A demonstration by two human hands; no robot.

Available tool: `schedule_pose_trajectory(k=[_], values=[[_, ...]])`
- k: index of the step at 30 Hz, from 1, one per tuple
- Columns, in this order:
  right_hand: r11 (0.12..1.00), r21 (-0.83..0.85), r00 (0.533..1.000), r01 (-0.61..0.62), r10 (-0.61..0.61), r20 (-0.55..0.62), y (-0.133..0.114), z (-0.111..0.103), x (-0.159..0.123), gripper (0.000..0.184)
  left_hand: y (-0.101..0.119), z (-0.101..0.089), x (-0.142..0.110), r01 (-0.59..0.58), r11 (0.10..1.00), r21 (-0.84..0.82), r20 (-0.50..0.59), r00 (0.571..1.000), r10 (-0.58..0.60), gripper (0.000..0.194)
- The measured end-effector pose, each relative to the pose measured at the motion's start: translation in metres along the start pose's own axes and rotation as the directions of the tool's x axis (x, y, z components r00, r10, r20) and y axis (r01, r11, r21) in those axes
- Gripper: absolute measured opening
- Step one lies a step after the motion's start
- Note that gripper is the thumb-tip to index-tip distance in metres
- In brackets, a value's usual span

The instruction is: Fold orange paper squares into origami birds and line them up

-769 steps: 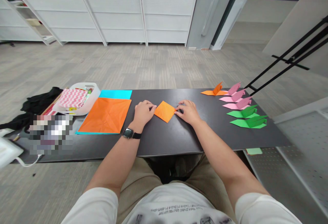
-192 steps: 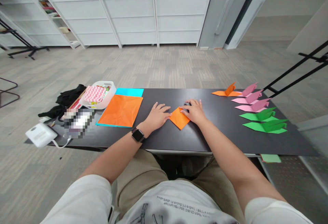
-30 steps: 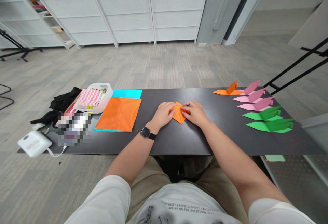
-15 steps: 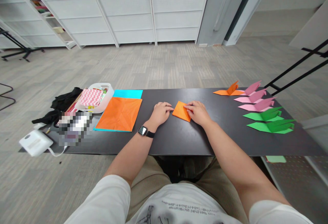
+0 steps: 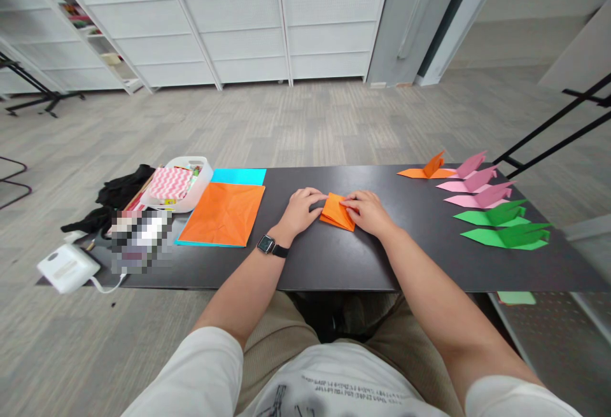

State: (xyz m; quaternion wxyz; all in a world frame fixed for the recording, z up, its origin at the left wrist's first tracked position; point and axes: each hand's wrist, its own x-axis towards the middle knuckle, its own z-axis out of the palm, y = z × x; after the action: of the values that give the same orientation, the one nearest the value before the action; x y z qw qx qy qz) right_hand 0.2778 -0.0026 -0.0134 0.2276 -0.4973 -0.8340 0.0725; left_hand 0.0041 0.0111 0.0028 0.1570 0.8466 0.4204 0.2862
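My right hand (image 5: 367, 212) pinches the folded orange paper (image 5: 338, 212) on the dark counter (image 5: 305, 258); my left hand (image 5: 302, 212) has bent fingers at its other side, grip too small to tell. Upside-down words on my white shirt (image 5: 344, 379) look too blurry

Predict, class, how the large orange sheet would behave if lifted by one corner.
The large orange sheet looks thin and broad, so it would probably sag. Visible creases might guide its bending. Lying flat over blue paper, it may slide when pushed.
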Motion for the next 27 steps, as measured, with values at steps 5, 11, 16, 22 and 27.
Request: schedule_pose_trajectory(k=[5, 11, 16, 22, 27], values=[[1.0, 0.023, 1.0, 0.021, -0.021, 0.002, -0.002, -0.003, -0.001, 0.035, -0.004, 0.003, -0.001, -0.034, 0.999, 0.001, 0.047, 0.998, 0.034, 0.015], [0.996, 0.055, 0.997, 0.069, -0.072, 0.039, -0.013, -0.01, -0.001, 0.027, 0.005, -0.002, -0.001, 0.057, 0.998, 0.029, 0.051, 0.997, -0.059, 0.013], [0.994, 0.065, 0.994, 0.089, -0.093, 0.054, -0.02, -0.012, -0.001, 0.02, 0.007, 0.0, -0.002, 0.093, 0.994, 0.058, 0.031, 0.995, -0.095, 0.011], [0.992, 0.07, 0.992, 0.109, -0.113, 0.056, -0.02, -0.01, -0.002, 0.015, 0.009, 0.006, -0.003, 0.102, 0.991, 0.083, 0.016, 0.995, -0.103, 0.008], [0.993, 0.063, 0.992, 0.104, -0.107, 0.061, -0.023, -0.011, -0.003, 0.022, 0.009, 0.011, -0.002, 0.109, 0.987, 0.117, 0.017, 0.994, -0.112, 0.015]])
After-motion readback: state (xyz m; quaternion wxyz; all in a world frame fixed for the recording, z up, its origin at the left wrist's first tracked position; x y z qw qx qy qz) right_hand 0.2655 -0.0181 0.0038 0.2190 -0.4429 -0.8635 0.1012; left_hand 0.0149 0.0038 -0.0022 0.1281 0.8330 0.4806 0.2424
